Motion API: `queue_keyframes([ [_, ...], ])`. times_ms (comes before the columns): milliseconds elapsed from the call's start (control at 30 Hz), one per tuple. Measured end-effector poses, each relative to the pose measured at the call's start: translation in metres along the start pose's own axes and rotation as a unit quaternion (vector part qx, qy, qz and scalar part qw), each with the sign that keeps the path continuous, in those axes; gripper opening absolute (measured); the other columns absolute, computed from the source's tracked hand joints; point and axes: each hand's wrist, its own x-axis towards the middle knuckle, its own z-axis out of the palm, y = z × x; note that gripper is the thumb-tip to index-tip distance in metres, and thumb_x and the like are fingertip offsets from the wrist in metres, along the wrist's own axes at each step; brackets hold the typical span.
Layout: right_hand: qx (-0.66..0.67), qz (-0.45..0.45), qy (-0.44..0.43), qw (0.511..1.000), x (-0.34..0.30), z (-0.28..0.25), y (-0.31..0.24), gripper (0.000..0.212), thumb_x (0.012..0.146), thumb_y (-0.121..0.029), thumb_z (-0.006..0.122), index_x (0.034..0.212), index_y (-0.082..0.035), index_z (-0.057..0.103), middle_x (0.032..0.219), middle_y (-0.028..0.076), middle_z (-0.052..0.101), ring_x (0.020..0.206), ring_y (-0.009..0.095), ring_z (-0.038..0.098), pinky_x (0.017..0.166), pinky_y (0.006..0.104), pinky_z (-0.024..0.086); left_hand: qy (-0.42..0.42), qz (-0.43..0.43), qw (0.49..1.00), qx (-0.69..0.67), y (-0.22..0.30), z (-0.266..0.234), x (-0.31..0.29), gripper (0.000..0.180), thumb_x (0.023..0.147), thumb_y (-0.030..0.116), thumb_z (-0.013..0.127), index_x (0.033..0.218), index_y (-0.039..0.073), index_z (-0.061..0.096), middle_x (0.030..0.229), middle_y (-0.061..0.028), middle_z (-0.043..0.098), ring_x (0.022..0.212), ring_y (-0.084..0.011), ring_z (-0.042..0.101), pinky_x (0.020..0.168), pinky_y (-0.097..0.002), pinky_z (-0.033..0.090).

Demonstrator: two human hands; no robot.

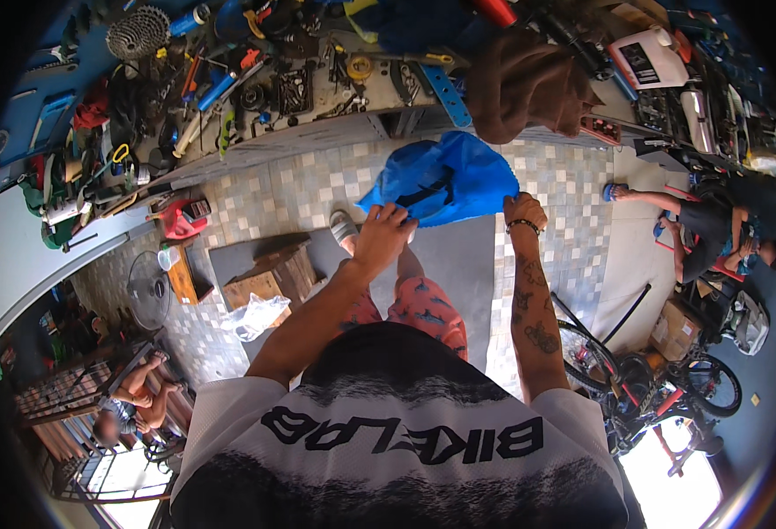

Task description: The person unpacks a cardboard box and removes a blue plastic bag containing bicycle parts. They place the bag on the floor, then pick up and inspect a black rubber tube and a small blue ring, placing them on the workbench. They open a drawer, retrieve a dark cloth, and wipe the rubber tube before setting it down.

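Observation:
A blue bag [472, 176], soft and creased with a dark marking on it, hangs in front of me between my two hands. My left hand [384, 231] pinches its near left edge. At its right corner my right hand [524, 212], with a dark beaded bracelet at the wrist, is closed on the material. What the bag holds, if anything, cannot be seen. Just beyond it, a brown cloth [529, 88] and a blue perforated strip [446, 95] hang over the edge of the workbench [317, 132].
Tools and bike parts, among them a cassette [138, 33], crowd the bench. On the left stand a wooden box [284, 273] and a fan [150, 291]. Bicycles [644, 379] and a cardboard box [675, 331] are at right. One person [137, 406] sits lower left, another [714, 229] at right.

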Motion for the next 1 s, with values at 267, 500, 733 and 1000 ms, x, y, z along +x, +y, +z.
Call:
queue_keyframes([
  [267, -0.03, -0.094, -0.174, 0.98, -0.009, -0.004, -0.056, 0.087, 0.077, -0.062, 0.082, 0.142, -0.013, 0.053, 0.149, 0.015, 0.051, 0.142, 0.031, 0.049, 0.109, 0.05, 0.048, -0.003, 0.005, 1.0, -0.03, -0.031, -0.04, -0.044, 0.029, 0.077, 0.014, 0.071, 0.106, 0.016, 0.074, 0.098, -0.0025, 0.058, 0.108, -0.0235, 0.057, 0.092, -0.0392, 0.047],
  [500, 0.087, -0.304, -0.099, 0.944, -0.02, -0.015, -0.161, 0.063, 0.083, -0.046, 0.084, 0.135, -0.017, 0.064, 0.138, 0.014, 0.059, 0.134, 0.031, 0.055, 0.108, 0.0496, 0.048, -0.04, -0.011, 0.999, -0.004, -0.052, -0.115, -0.109, 0.033, 0.077, 0.011, 0.069, 0.11, 0.014, 0.074, 0.102, -0.0037, 0.059, 0.108, -0.0266, 0.059, 0.09, -0.0406, 0.048],
  [733, -0.054, -0.365, -0.15, 0.917, -0.016, 0.016, -0.245, 0.047, 0.093, -0.039, 0.074, 0.135, -0.019, 0.066, 0.136, 0.013, 0.065, 0.129, 0.033, 0.06, 0.106, 0.0465, 0.052, -0.036, -0.017, 0.999, -0.002, -0.077, -0.159, -0.16, 0.03, 0.077, 0.012, 0.07, 0.107, 0.014, 0.074, 0.101, -0.0028, 0.06, 0.105, -0.0249, 0.06, 0.09, -0.0393, 0.049],
  [1000, -0.021, -0.376, -0.189, 0.907, -0.033, 0.026, -0.303, 0.031, 0.09, -0.036, 0.073, 0.114, -0.018, 0.079, 0.117, 0.012, 0.076, 0.113, 0.031, 0.071, 0.097, 0.0442, 0.058, -0.007, -0.04, 0.999, 0.001, -0.098, -0.171, -0.204, 0.027, 0.078, 0.012, 0.07, 0.104, 0.015, 0.074, 0.099, -0.0017, 0.06, 0.102, -0.0233, 0.06, 0.09, -0.0378, 0.051],
])
